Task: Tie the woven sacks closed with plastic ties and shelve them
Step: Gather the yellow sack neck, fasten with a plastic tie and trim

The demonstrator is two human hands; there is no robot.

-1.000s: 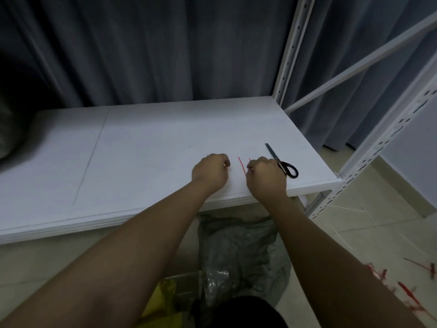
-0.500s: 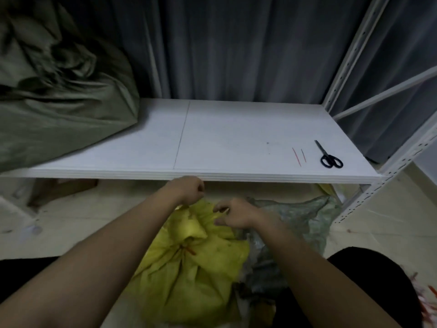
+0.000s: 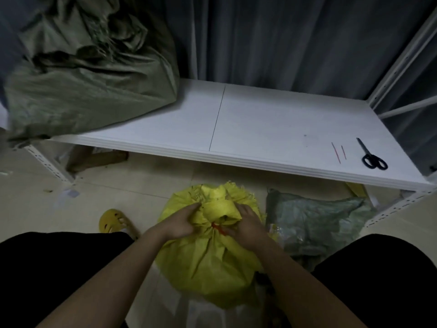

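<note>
A yellow woven sack (image 3: 210,263) stands on the tiled floor (image 3: 132,183) between the person's knees, just in front of the white shelf (image 3: 260,124). Its neck is gathered into a bunch, and a red plastic tie (image 3: 216,227) goes around this neck. The left hand (image 3: 181,223) is closed on the bunched cloth at the left side of the neck. The right hand (image 3: 247,227) grips the right side, with its fingers at the tie.

To the right of the yellow sack, a grey-green woven sack (image 3: 314,221) lies slumped on the floor, partly under the shelf edge, and it is touching or almost touching the yellow one. On the left end of the shelf rests a large full green sack (image 3: 92,74), which takes much of that side. The middle of the shelf is bare. Near the right end lie two loose red ties (image 3: 338,152) and, just beside them, black scissors (image 3: 372,156). A yellow slipper (image 3: 115,221) on a foot is seen left of the hands. Grey curtains (image 3: 283,39) hang behind the shelf, and a white perforated post (image 3: 399,60) of the rack stands at the right.
</note>
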